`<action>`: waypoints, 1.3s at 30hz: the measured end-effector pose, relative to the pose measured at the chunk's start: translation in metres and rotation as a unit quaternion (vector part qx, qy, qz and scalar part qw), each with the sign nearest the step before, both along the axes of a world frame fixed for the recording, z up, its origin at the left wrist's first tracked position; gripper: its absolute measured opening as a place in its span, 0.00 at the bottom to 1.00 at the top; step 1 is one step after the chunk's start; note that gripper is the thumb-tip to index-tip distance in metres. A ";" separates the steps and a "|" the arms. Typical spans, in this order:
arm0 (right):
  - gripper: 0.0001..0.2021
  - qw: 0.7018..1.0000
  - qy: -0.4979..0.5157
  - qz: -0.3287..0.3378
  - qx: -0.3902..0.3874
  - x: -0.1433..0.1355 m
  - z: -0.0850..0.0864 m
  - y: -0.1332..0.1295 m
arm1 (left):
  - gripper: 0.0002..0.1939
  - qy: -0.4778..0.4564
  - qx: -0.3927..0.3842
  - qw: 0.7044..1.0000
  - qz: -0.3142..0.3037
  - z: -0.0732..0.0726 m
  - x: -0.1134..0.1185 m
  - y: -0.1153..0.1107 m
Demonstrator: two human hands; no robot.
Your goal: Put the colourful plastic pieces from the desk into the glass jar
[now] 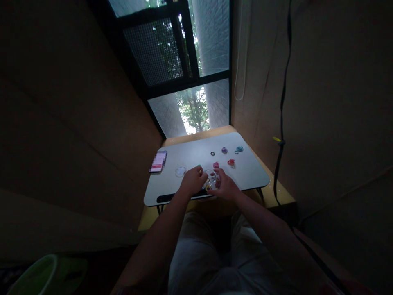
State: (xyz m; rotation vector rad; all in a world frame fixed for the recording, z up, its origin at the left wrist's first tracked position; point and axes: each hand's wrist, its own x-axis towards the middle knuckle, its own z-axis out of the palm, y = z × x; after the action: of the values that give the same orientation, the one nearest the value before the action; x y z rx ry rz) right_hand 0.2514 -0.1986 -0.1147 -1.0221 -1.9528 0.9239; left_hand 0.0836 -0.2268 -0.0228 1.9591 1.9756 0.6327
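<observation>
While your right hand (227, 186) steadies a small clear container (210, 179), your left hand (193, 181) bends in at its left side. The container is the landmark here: it sits near your edge of the white surface (196, 149), with small coloured pieces visible inside. Your right grip is clasped round the container's right side, thumb nearer you and fingers on the far side. Your left grip is curled at the rim; whether it pinches a piece cannot be told (the room is dim and the knuckles hide the fingertips).

Just beyond the container lies a pink cluster (216, 164). Farther beyond it are a dark ring (213, 153) and a purple cluster (224, 150); beyond and to its right are a red cluster (231, 162) and, farthest out, a teal cluster (239, 149). Left of the container is a clear round piece (180, 171), perhaps a lid, and well to the left lies a phone (158, 162).

The likeliest trouble is a tip: should your left knuckles press the rim while your right hold loosens, the container could roll its pieces towards your lap. Fingers pushed too far forward might also nudge the pink cluster, and poor light could make similar colours easy to confuse.
</observation>
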 end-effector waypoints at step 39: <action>0.45 1.000 0.004 -0.007 -0.008 0.000 -0.004 0.002 | 0.15 -0.126 0.030 0.991 -0.036 0.001 -0.009 -0.005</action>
State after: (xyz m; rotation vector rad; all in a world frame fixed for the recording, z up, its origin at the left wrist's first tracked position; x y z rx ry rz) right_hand 0.2510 -0.1970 -0.1185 -1.0366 -1.9324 0.9359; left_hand 0.0744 -0.2323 -0.0217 1.8694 1.7451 0.8826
